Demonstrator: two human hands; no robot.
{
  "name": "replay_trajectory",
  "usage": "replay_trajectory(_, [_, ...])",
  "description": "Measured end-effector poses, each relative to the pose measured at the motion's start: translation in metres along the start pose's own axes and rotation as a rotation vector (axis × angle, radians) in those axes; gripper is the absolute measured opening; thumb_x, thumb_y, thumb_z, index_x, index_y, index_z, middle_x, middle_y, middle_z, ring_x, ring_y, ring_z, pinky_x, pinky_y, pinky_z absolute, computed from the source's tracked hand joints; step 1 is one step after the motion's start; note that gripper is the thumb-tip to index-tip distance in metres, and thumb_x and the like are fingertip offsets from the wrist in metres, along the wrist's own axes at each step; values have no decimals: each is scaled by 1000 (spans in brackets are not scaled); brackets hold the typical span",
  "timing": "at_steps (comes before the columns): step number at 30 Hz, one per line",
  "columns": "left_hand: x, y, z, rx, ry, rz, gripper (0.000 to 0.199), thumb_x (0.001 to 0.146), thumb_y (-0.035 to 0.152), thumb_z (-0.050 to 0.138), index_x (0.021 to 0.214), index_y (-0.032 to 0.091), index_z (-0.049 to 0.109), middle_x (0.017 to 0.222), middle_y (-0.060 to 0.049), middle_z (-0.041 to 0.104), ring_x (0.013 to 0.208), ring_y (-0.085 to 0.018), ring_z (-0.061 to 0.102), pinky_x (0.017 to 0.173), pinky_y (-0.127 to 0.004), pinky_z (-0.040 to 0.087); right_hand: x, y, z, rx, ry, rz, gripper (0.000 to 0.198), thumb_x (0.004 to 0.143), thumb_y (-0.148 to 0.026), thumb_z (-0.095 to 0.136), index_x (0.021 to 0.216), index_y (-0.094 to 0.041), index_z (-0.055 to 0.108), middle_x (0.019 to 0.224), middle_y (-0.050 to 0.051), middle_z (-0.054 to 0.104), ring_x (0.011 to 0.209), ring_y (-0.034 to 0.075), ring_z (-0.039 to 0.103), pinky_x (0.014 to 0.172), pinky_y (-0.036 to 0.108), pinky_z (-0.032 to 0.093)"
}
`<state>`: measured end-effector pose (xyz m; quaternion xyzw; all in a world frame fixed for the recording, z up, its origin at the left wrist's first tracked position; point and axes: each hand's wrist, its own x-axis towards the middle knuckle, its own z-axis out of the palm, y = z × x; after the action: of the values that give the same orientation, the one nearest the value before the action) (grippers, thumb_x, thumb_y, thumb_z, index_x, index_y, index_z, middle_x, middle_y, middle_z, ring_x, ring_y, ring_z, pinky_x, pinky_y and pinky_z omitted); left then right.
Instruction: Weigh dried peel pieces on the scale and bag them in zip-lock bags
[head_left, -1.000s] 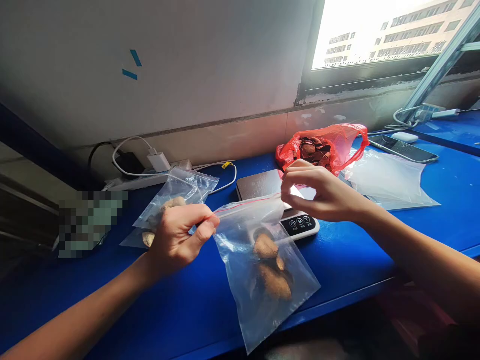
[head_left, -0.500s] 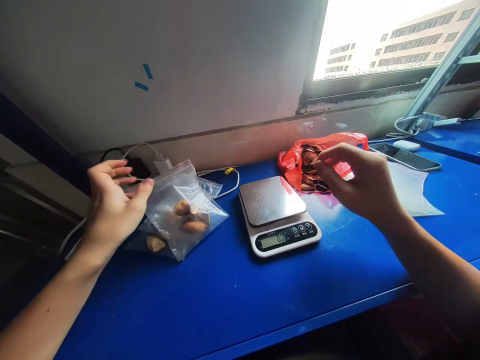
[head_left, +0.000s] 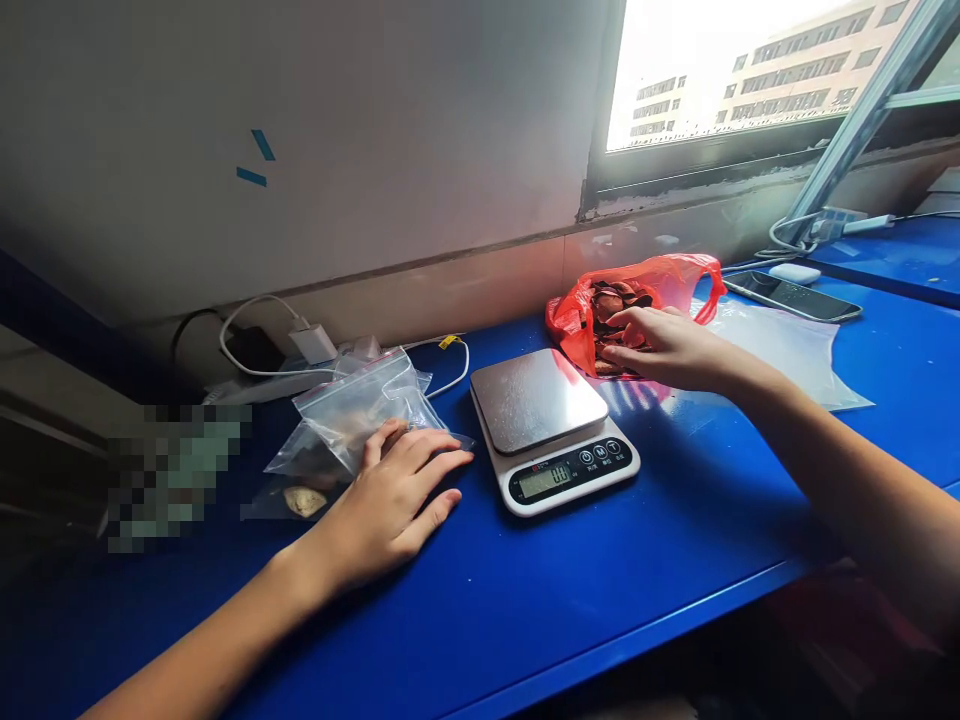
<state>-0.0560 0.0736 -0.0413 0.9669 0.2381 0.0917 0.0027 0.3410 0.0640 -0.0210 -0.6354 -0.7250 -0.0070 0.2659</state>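
Observation:
My left hand (head_left: 397, 500) lies palm down, fingers spread, over the lower part of a clear zip bag (head_left: 360, 385). Brownish lumps inside that bag are mostly covered by my fingers. Partly under it, another clear bag holds a pale tan piece (head_left: 305, 502). At the mouth of a red plastic bag (head_left: 686, 272), my right hand (head_left: 667, 348) reaches in with thumb and fingers apart, above dark reddish-brown dried slices (head_left: 615, 295). Between my hands stands a white digital kitchen scale (head_left: 540, 400), its metal plate bare and its display reading 0.0.
Flat, clear bags (head_left: 795, 350) lie right of the red bag, beside a black phone (head_left: 795, 296) and a white case (head_left: 795, 273). A white charger (head_left: 313, 342) and cables run along the wall at the back left. The blue table (head_left: 600, 600) has a front edge near me.
My left hand has come down from the air onto the zip bag, which now lies flatter. My right hand has moved further into the red bag's mouth. The view has shifted slightly.

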Motion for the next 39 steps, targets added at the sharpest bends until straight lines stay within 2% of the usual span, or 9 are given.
replay_trajectory(3, [-1, -6, -3, -28, -9, -18, 34, 102, 27, 43, 133, 24, 58, 136, -11, 64, 132, -29, 54, 118, -63, 17, 3, 7, 11, -108, -74, 23, 30, 82, -51, 67, 82, -22, 60, 81, 9, 67, 71, 23, 60, 60, 34, 42])
replay_trajectory(7, [-1, -6, -5, -28, -16, -22, 34, 102, 27, 42, 132, 25, 59, 136, -11, 64, 132, -29, 53, 119, -62, 16, 1, 5, 20, -69, -167, 123, 21, 86, -42, 64, 90, -22, 63, 74, 5, 68, 58, 19, 58, 55, 30, 39])
replay_trajectory(10, [-1, -5, -4, -25, -10, -19, 35, 102, 27, 42, 132, 24, 59, 136, -11, 64, 132, -29, 54, 119, -62, 17, 1, 1, 22, -42, -171, 182, 17, 88, -38, 60, 91, -22, 64, 73, 4, 70, 54, 18, 59, 51, 29, 39])
replay_trajectory(15, [-1, -6, -3, -25, 11, -4, 35, 102, 28, 41, 132, 24, 59, 136, -11, 65, 131, -28, 55, 120, -60, 15, 3, -8, 9, 27, -69, 226, 21, 88, -34, 57, 99, -20, 67, 89, 7, 75, 75, 21, 69, 60, 30, 47])
replay_trajectory(17, [-1, -7, -3, -25, 10, -3, 34, 103, 29, 41, 132, 24, 59, 136, -11, 65, 131, -28, 54, 120, -59, 15, 0, -16, -1, 83, -36, 176, 22, 87, -34, 57, 99, -20, 68, 88, 6, 74, 73, 21, 68, 60, 30, 48])
replay_trajectory(21, [-2, -8, -2, -25, 9, -2, 34, 103, 29, 41, 132, 25, 59, 136, -11, 64, 132, -27, 54, 120, -58, 14, -12, -40, -17, 120, -56, -136, 19, 89, -31, 54, 99, -20, 68, 92, 7, 74, 77, 19, 67, 62, 30, 48])
replay_trajectory(24, [-2, -9, -2, -28, 14, -8, 35, 103, 29, 41, 133, 25, 59, 136, -10, 65, 132, -27, 54, 121, -58, 14, -20, -54, -19, 74, -76, -256, 16, 90, -25, 55, 97, -21, 68, 92, 7, 74, 76, 19, 66, 63, 30, 47])
replay_trajectory(35, [-2, -9, -3, -25, 9, 1, 34, 103, 29, 42, 133, 25, 58, 136, -11, 64, 131, -28, 54, 119, -60, 16, -20, -69, 22, 191, -1, -326, 21, 94, -36, 61, 106, -19, 67, 101, 10, 73, 97, 24, 66, 83, 38, 53])
replay_trajectory(39, [-1, -9, -3, -29, 8, -7, 35, 102, 29, 42, 132, 25, 59, 136, -10, 65, 131, -27, 54, 120, -59, 15, -19, -70, 21, 191, 76, -314, 30, 90, -41, 65, 112, -19, 67, 110, 13, 72, 105, 27, 65, 89, 43, 54])
